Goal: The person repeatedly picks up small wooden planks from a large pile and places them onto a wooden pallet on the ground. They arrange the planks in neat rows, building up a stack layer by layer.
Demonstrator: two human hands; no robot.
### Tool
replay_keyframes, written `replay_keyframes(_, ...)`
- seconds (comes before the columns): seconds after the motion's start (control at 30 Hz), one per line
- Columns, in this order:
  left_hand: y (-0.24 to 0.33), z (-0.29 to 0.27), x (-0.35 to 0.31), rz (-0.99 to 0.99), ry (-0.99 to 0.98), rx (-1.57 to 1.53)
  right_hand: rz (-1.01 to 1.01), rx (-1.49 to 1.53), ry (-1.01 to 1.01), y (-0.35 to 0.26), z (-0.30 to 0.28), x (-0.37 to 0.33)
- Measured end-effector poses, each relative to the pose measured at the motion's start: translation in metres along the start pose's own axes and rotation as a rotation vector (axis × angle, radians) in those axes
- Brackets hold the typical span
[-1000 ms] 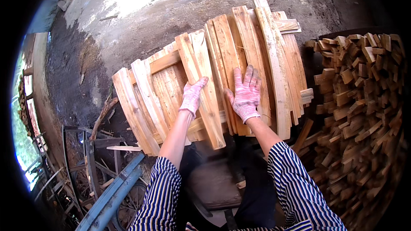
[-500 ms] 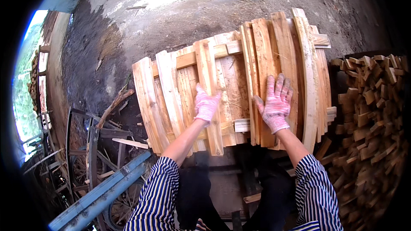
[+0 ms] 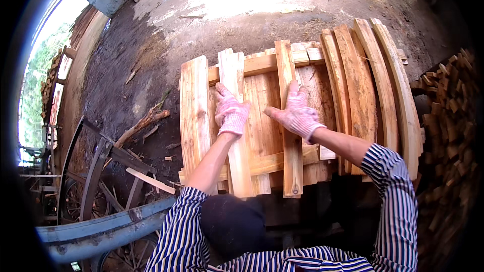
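Note:
Both hands wear pinkish-white knit gloves and rest on a stack of rough wooden planks. My left hand (image 3: 232,113) lies over a pale plank (image 3: 238,156) second from the left, fingers apart across its width. My right hand (image 3: 296,115) is spread on a narrower plank (image 3: 292,166) in the middle, its thumb pointing left off the plank's edge. These planks lie across a wooden crosspiece (image 3: 259,64) at the far side and another crosspiece (image 3: 267,163) nearer me. A wide plank (image 3: 194,116) is at the left end; several longer planks (image 3: 357,90) stand close together at the right.
A big pile of short wood pieces (image 3: 448,131) rises at the right. At the lower left are a blue metal beam (image 3: 106,229), a dark frame (image 3: 96,174) and a spoked wheel (image 3: 128,257). A branch (image 3: 142,127) lies on the dirt floor (image 3: 151,60).
My right hand has moved left from the right-hand planks to the middle plank. My left hand has gone from that middle plank to the one left of it. The view has shifted.

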State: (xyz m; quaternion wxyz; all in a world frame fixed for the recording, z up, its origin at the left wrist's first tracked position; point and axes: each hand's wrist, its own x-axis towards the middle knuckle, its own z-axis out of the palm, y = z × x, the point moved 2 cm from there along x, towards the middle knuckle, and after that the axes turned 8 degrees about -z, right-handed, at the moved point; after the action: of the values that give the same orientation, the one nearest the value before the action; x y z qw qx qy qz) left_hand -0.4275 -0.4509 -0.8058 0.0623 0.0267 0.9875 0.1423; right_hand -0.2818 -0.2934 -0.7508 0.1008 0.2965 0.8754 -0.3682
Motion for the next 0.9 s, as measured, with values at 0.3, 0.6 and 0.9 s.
replay_keyframes(0.3, -0.010, -0.021, 0.026, -0.093, -0.156, -0.222, 0.036, -0.027, 0.193, -0.018, 0.030, -0.012)
replay_keyframes(0.6, -0.145, -0.105, 0.039, 0.164, 0.280, -0.282, -0.025, -0.114, 0.354, -0.040, 0.075, 0.003)
replay_keyframes(0.9, -0.259, -0.020, 0.081, -0.032, -0.244, -0.686, -0.161, 0.146, 0.238, -0.133, 0.173, 0.038)
